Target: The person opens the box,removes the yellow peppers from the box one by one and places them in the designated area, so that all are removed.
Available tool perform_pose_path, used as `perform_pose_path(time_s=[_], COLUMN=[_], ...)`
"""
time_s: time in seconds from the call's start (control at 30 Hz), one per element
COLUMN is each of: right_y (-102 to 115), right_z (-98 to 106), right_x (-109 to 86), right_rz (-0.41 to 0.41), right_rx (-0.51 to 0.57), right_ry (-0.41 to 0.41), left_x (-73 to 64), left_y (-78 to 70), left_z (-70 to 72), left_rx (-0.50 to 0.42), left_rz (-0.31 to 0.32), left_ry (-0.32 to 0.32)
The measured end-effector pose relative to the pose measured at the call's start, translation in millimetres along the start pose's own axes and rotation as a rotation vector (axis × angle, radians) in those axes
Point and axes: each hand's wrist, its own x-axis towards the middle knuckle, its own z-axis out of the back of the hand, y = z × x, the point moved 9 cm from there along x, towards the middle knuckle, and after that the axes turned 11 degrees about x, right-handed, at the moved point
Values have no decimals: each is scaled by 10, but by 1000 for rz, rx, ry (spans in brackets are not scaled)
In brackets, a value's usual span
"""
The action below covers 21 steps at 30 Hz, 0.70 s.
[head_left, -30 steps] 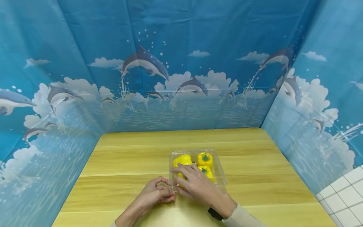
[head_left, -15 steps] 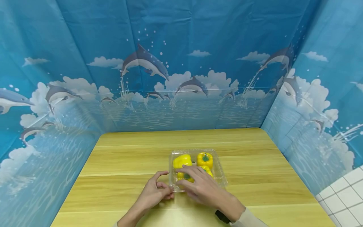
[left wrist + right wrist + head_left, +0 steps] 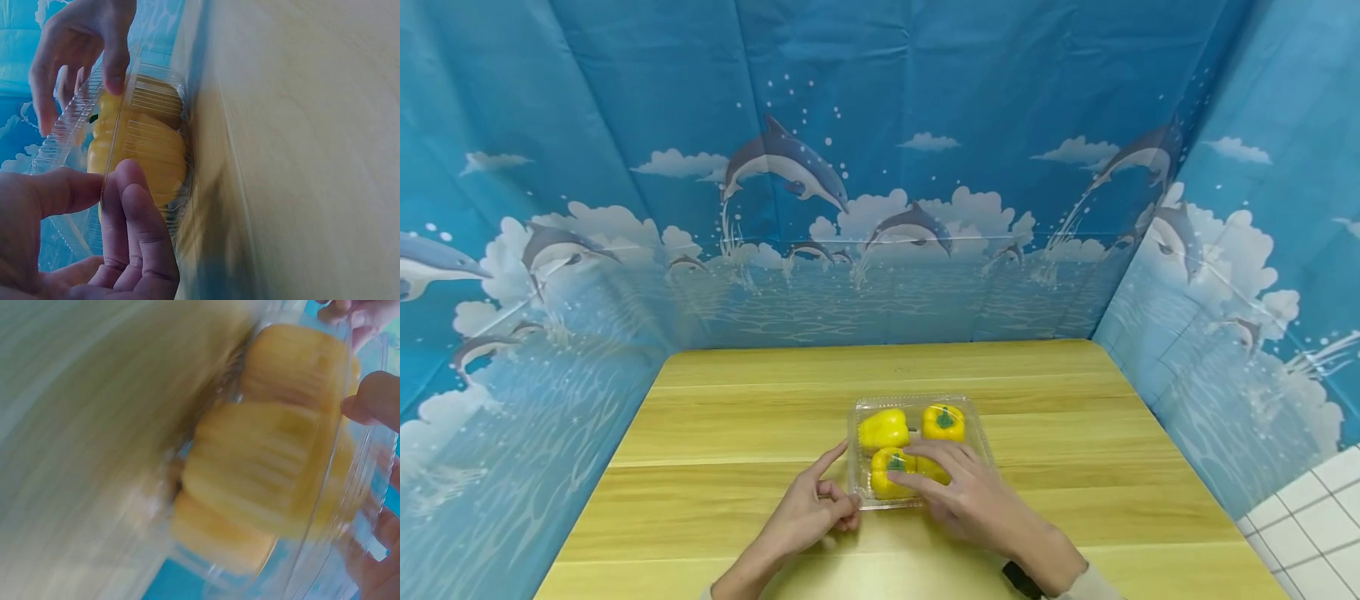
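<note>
While resting on the table (image 3: 737,421), clear box (image 3: 853,437) with four peppers, pinched at one corner

Sits a little right of the table's middle, with peppers visible through transparent, ribbed walls. Holds two rows of two, all yellow. In the far row, one pepper (image 3: 882,430) lying on its side, stem toward the right, and just beside it another (image 3: 943,425) with green stem facing up. In the near row, at left, one more (image 3: 889,485) with green stem upward; at right, the fourth (image 3: 931,469), partly hidden by fingers. Cannot tell whether fully closed on top.

At the near left corner, pinches the rim with left hand (image 3: 808,512), thumb against fingertips in the left wrist view; stretches the index finger to the left side of the box. Over the near right part, spreads right hand (image 3: 973,500) fairly wide, fingers curved above the near peppers, thumb at the near rim. Cannot tell whether those other fingertips touch plastic. At the right wrist, wears a black band (image 3: 1021,579), just beside a pale sleeve (image 3: 1086,588).
</note>
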Motion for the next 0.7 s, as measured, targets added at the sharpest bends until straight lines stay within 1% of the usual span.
perform_pose_path(time_s=[0.1,0.33,0.5,0.57,0.7], right_y=[-74,-203,-272,-295,-357], right_z=[37,151,226,241,253], right_x=[-91,-261,-323,-338,-375], right_rz=[-33,-31,-45,-55,-102], right_rx=[-14,-50,-39,-36,-34], right_ry=[11,-38,-74,-77,-71], left_x=[3,24,33,36,42], left_y=[-4,-6,1,2,-2], left_z=[0,7,17,23,36], left_rx=[6,2,-6,-10,-11], left_rz=[-6,-15,-14,-14,-16], left_ry=[9,26,39,41,46])
